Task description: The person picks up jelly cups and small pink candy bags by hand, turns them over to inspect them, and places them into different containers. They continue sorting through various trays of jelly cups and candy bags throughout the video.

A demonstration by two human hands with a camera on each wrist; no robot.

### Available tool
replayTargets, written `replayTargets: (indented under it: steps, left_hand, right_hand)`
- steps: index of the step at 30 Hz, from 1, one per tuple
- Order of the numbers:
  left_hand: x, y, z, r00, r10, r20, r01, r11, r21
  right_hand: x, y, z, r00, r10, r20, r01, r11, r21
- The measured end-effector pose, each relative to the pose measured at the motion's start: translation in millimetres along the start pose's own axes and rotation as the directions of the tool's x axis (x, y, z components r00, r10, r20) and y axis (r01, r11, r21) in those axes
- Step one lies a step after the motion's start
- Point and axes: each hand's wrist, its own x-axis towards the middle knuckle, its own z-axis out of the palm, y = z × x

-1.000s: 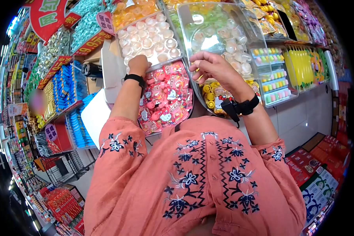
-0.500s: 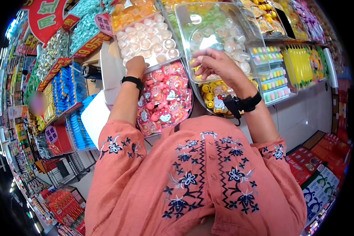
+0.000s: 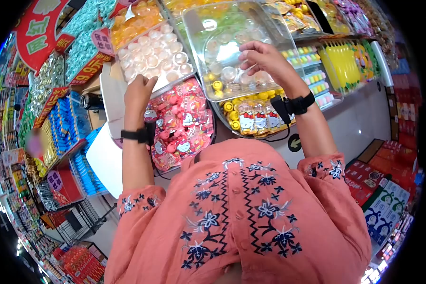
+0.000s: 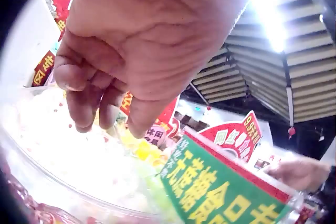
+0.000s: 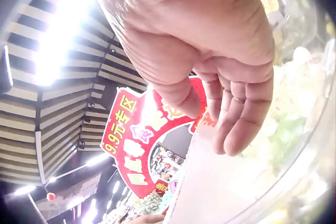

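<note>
My left hand (image 3: 138, 97) hangs at the near left corner of a tray of pale round jelly cups (image 3: 151, 53). In the left wrist view its fingers (image 4: 79, 111) are loosely bent, with nothing between them. My right hand (image 3: 274, 65) hovers over a bin with a clear plastic cover (image 3: 194, 52), where green and pale cups show through. Its fingers (image 5: 244, 113) are relaxed and slightly bent in the right wrist view, holding nothing. Pink cartoon packets (image 3: 184, 128) fill the bin just below the left hand. Yellow packets (image 3: 255, 122) lie below the right hand.
Small boxes of pastel balls (image 3: 315, 84) and yellow packs (image 3: 341, 68) stand to the right. Blue packets (image 3: 68, 125) and a dark cylinder (image 3: 92, 102) are at the left. Behind the left-hand bins rises a red sign (image 3: 38, 35). A shopping cart (image 3: 75, 220) stands at lower left.
The head view has swung, shifting the bins leftward. My left hand has drawn back slightly toward me and its fingers have loosened. My right hand has moved up and rightward over the clear cover.
</note>
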Motion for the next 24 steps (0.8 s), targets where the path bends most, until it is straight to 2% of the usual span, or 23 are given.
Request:
replayTargets:
  steps: [2,4,6,9,13,16,19,21,24]
  left_hand:
    - [-13,3,-1,0.998,0.003,-0.066,-0.016,0.978,-0.208]
    - [-28,10,1,0.999,0.004,-0.035,-0.019,0.895,-0.446]
    - [-47,26,1,1.000,-0.001,0.010,0.007,0.783,-0.622]
    - [-65,38,8,0.997,-0.007,0.071,0.054,0.727,-0.685]
    - [-79,46,16,0.995,0.065,0.074,0.006,0.706,-0.708]
    - [-83,42,21,0.992,0.082,0.098,0.004,0.745,-0.668]
    - [-89,46,22,0.990,0.081,0.118,0.018,0.745,-0.667]
    - [-94,50,21,0.987,0.079,0.142,0.040,0.728,-0.684]
    - [-94,53,24,0.987,0.118,0.104,-0.013,0.722,-0.692]
  right_hand:
    - [8,10,-14,1.000,0.015,0.001,-0.015,0.989,-0.147]
    - [13,17,-19,0.998,0.058,0.032,-0.044,0.943,-0.331]
    - [18,22,-19,0.988,0.131,0.077,-0.068,0.837,-0.543]
    - [26,33,-12,0.965,0.232,0.119,-0.093,0.733,-0.674]
    - [37,42,0,0.947,0.285,0.150,-0.060,0.613,-0.788]
    - [48,51,1,0.930,0.321,0.179,-0.012,0.513,-0.859]
    - [52,60,2,0.935,0.281,0.216,0.070,0.452,-0.890]
    - [53,63,0,0.936,0.267,0.230,0.083,0.468,-0.880]
    - [54,64,-3,0.922,0.290,0.254,0.103,0.449,-0.887]
